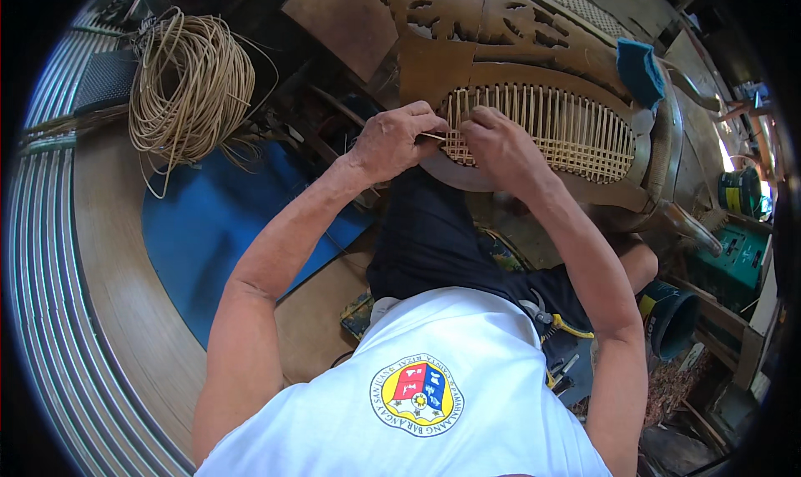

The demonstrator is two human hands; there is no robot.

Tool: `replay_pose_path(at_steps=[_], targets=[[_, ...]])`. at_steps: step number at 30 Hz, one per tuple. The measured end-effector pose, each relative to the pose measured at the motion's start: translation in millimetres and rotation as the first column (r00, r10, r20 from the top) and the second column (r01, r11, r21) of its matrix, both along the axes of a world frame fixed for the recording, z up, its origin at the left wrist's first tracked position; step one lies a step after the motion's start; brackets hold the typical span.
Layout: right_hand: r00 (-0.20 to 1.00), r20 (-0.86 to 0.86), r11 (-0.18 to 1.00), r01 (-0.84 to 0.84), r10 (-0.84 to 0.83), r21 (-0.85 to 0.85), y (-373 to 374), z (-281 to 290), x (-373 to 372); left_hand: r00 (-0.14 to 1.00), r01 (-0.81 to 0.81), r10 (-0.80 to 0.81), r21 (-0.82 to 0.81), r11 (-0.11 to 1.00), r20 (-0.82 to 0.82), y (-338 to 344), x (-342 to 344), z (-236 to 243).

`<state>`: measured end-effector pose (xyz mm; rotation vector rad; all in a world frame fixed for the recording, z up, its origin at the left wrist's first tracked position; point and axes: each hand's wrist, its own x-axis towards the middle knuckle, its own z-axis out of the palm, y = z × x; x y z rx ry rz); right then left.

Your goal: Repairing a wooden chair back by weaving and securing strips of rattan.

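A carved brown wooden chair frame (pixel 492 50) lies in front of me, with an oval panel of woven cane (pixel 576 131) set in it. Upright strands cross the panel, and flat crosswise strips are woven through its lower part. My left hand (pixel 392 139) is closed at the panel's left end, pinching a thin cane strip (pixel 434 136) between thumb and finger. Against the weave just to its right, my right hand (pixel 501 147) has its fingers bent and pressed together. Whatever it grips is hidden behind the fingers.
A large coil of cane (pixel 192 89) hangs at the upper left, above a blue sheet (pixel 200 252). A blue cloth (pixel 640 72) sits on the frame's right side. Yellow-handled pruning shears (pixel 555 323) lie by my lap. A dark bucket (pixel 674 318) and a green crate (pixel 732 256) stand right.
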<state>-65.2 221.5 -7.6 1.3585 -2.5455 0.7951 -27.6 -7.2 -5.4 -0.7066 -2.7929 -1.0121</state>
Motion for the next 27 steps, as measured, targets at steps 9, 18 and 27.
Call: replay_pose_path(at_steps=[9,18,27], targets=[[0.838,0.362,0.821,0.510,-0.408,-0.258,158.1,31.4,65.3,0.850,-0.525,0.522,0.196,0.828,0.071,-13.0,53.2,-11.0],[0.708,0.544,0.690,0.663,-0.450,-0.291,139.8,3.0,79.8,0.968,-0.223,0.230,0.076,0.972,-0.098,35.5,17.7,0.3],[0.836,0.525,0.911,0.331,-0.162,-0.246,92.1,-3.8,85.7,0.974,-0.184,0.182,-0.006,0.983,-0.132,29.4,11.9,-3.4]])
